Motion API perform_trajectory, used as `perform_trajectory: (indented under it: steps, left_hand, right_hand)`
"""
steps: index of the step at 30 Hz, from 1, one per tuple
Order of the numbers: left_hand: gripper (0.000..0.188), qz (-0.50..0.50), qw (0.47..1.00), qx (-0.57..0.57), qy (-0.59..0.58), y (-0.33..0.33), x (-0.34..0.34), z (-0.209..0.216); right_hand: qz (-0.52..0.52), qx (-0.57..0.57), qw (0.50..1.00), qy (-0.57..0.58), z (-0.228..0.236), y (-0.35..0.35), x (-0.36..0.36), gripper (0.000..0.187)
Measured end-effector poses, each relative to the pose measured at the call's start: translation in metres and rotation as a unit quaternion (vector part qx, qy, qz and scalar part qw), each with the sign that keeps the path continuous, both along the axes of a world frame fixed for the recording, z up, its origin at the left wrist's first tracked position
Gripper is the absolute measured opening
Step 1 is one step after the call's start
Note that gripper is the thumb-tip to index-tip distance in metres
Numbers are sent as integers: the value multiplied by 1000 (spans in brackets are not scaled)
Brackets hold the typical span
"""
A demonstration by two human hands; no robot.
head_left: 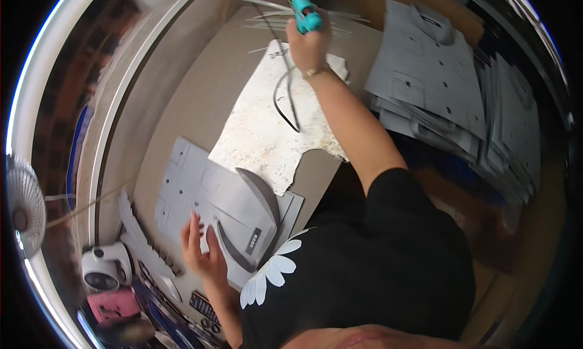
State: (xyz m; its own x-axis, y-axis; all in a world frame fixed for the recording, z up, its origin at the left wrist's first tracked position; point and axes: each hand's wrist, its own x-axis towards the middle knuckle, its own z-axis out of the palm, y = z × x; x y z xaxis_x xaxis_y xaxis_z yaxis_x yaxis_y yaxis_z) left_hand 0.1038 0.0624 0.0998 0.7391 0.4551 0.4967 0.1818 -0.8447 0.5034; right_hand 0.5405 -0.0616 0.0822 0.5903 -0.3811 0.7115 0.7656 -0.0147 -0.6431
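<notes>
At the far edge of the table my right hand (311, 48) is wrapped round a teal hot glue gun (302, 10). A dark cord (278, 103) hangs down over a stained white sheet (252, 121). My left hand (205, 255), fingers apart and holding nothing, is over the near left part of a flat grey panel (182, 188); whether it touches the panel I cannot tell. Two curved grey strips, one (262, 194) at the panel's right and another (231, 242) beside my left hand, stand up from it. Between them sits a small dark label (253, 241).
Thin white sticks (264, 3) lie at the table's far end. Stacked grey panels (425, 69) rise at the right, with more (513, 124) leaning beside them. At the left are a fan (24, 206), a white rounded device (108, 267), a pink item (113, 304) and a dark remote (204, 306).
</notes>
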Motion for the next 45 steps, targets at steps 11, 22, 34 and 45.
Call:
perform_trajectory:
  steps: [11,22,34,45]
  left_hand:
    - [63,-3,972,65,226,-10,61,44]
    - [40,-259,736,-608,146,-44,24,18]
    - [29,5,814,-578,-55,-13,-19,29]
    - [29,-195,881,-372,-218,-26,47,72]
  right_hand:
    - [521,-161,837,42,34,-19,-201,21]
    - [578,-92,809,50,49,-17,-196,19]
    - [515,-219,814,157,59,-49,-174,23]
    - [536,-519,663,65,34,-29,-234,39]
